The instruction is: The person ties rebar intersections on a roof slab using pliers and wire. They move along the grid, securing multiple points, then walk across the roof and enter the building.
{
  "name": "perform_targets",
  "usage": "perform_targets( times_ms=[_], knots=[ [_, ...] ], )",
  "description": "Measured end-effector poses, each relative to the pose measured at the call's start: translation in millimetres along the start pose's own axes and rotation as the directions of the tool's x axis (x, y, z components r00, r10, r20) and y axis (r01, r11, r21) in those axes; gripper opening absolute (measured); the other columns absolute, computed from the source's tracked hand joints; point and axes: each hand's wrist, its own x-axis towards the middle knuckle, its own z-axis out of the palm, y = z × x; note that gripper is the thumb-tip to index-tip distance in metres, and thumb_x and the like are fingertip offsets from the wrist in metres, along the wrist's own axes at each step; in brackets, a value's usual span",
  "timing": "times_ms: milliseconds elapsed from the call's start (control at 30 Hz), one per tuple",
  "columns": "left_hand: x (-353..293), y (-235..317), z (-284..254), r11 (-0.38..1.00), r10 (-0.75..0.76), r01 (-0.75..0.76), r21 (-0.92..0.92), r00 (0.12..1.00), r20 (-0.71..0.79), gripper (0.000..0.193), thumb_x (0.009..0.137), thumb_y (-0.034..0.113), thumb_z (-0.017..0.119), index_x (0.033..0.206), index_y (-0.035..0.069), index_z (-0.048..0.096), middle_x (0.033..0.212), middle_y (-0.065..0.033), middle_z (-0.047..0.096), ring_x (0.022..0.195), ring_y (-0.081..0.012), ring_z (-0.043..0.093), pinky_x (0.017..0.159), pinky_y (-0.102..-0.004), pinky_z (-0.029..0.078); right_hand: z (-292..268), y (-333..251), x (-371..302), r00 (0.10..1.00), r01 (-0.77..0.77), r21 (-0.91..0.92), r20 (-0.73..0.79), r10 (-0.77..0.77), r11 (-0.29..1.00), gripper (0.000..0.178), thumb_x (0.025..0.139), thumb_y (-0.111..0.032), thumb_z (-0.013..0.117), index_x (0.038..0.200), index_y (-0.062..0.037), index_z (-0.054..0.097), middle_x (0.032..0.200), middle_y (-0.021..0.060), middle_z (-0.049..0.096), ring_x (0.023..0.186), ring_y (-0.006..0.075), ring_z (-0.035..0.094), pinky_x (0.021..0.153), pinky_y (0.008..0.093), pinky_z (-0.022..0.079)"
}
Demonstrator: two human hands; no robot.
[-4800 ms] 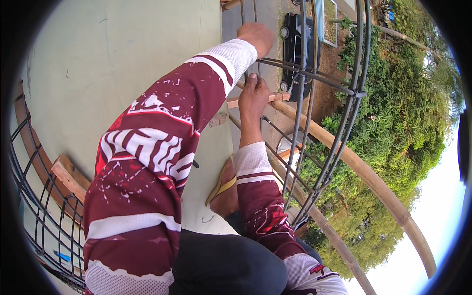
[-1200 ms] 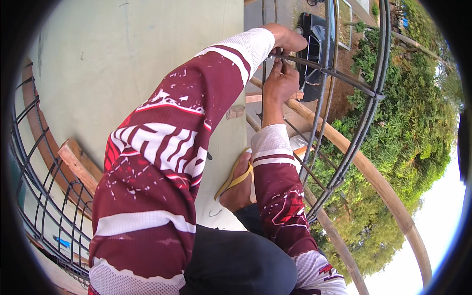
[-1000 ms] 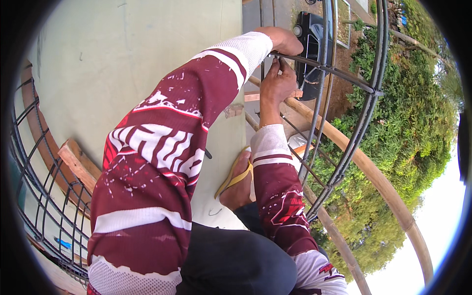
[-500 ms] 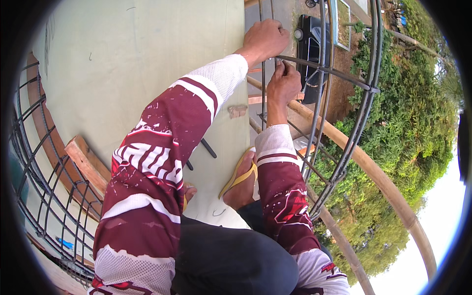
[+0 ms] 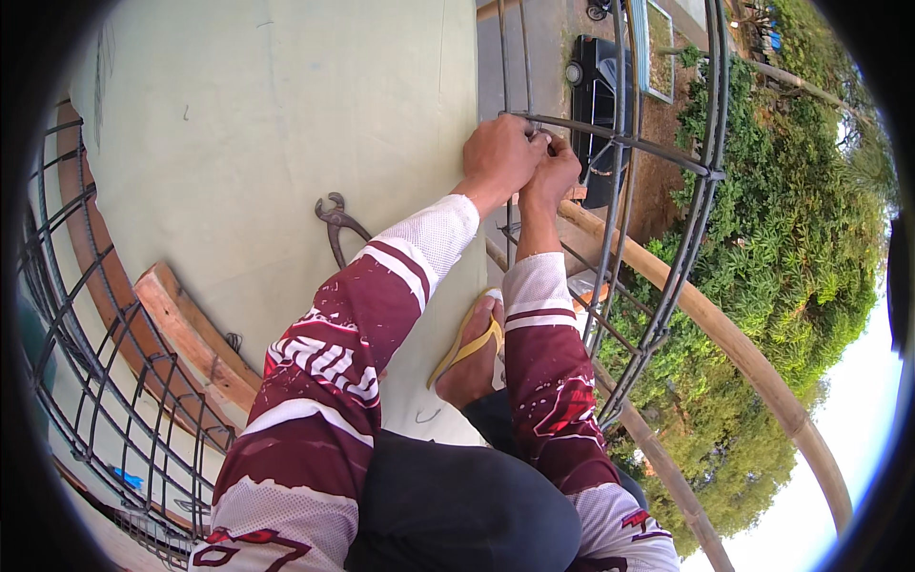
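At a crossing of the steel rebar cage, on its near side, both my hands come together. My left hand is closed, with its fingers curled against the bars. Beside it my right hand pinches thumb to fingers just below the crossbar. Whatever lies between the fingertips of either hand is too small or hidden to make out. A pair of rusty end-cutting pincers lies on the pale board by my left forearm, its handles partly covered by the sleeve.
The pale board ends beside the cage. More rebar and a wooden block lie at left. Bamboo poles cross outside the cage; far below are a dark car and shrubs. My sandalled foot rests near the edge.
My left hand has come down from above the crossbar to meet my right hand. My left forearm has dropped lower, uncovering the head of the pincers.
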Motion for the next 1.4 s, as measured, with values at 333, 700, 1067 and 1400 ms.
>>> perform_targets(
  times_ms=[333, 700, 1067, 1400],
  knots=[
    [-1, -4, 14, 0.989, 0.077, -0.060, 0.134, 0.989, -0.123, 0.029, 0.088, 0.028, 0.064, 0.103, 0.007, 0.076, 0.083, -0.0194, 0.072, 0.078, -0.0379, 0.070, 0.071, -0.0440, 0.057, -6, -4, -4, 0.997, 0.009, -0.003, 0.077, -0.009, 1.000, 0.026, 0.092, -0.016, 0.065, 0.099, 0.0091, 0.070, 0.085, 0.0176, 0.073, 0.079, 0.0200, 0.068, 0.072, 0.0342, 0.052],
    [-1, -26, 26, 0.957, 0.223, -0.182, 0.225, 0.959, -0.172, 0.024, 0.090, 0.028, 0.060, 0.094, 0.010, 0.075, 0.074, -0.0171, 0.070, 0.071, -0.0374, 0.069, 0.064, -0.0462, 0.055, -6, -10, 3, 0.999, 0.001, -0.278, -0.035, -0.012, 0.961, 0.021, 0.089, -0.015, 0.064, 0.103, -0.0022, 0.074, 0.104, 0.0182, 0.070, 0.099, 0.0344, 0.066, 0.085, 0.0422, 0.050],
    [-69, -26, -77, 0.929, 0.354, -0.368, 0.040, 0.852, -0.387, 0.017, 0.089, 0.013, 0.067, 0.100, 0.002, 0.073, 0.061, -0.0111, 0.064, 0.048, -0.0176, 0.059, 0.048, -0.0314, 0.046, -8, -16, -20, 0.921, 0.320, -0.806, 0.140, -0.364, 0.499, 0.024, 0.088, -0.015, 0.061, 0.108, -0.0154, 0.073, 0.108, 0.0059, 0.070, 0.115, 0.0310, 0.053, 0.098, 0.0543, 0.030],
    [-76, -86, -219, 0.824, 0.540, -0.231, 0.517, 0.598, -0.593, 0.033, 0.086, 0.008, 0.066, 0.119, 0.006, 0.067, 0.089, -0.0038, 0.065, 0.099, -0.0220, 0.056, 0.091, -0.0413, 0.041, -2, -29, -14, 0.925, 0.339, -0.807, 0.192, -0.328, 0.484, 0.019, 0.093, -0.026, 0.061, 0.099, -0.0102, 0.070, 0.098, 0.0091, 0.071, 0.101, 0.0275, 0.063, 0.093, 0.0501, 0.037]
  ],
)
